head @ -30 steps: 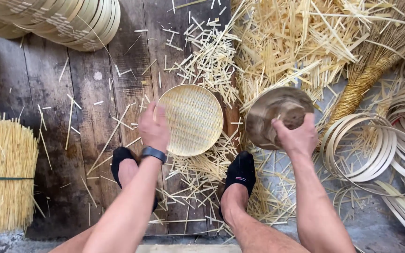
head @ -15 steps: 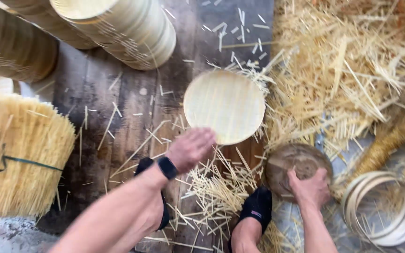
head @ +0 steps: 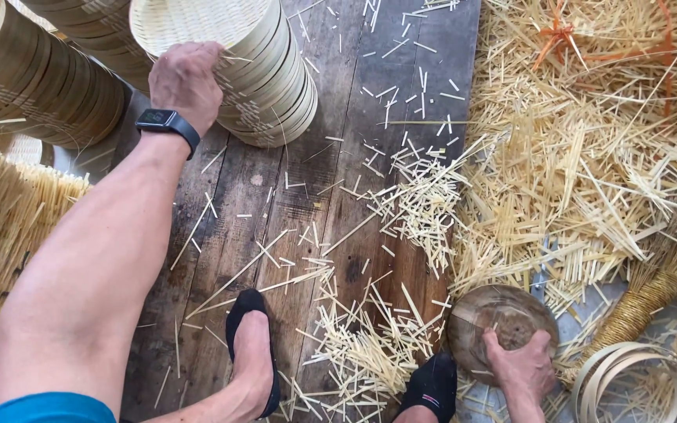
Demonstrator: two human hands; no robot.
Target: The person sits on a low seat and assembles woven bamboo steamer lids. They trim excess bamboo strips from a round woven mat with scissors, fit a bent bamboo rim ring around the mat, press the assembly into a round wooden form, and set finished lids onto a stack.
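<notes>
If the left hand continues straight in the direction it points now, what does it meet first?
The left hand already touches the rim of the woven tray on top of the leaning stack of bamboo trays. Going straight on, it would likely just press onto that tray's woven face; depth is hard to judge.

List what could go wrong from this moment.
The left hand presses on the end of a sideways stack of woven trays; the stack might roll or slide apart. Loose bamboo slivers surround the thinly socked feet and could prick them. The right hand rests on a wooden block that could shift.
</notes>
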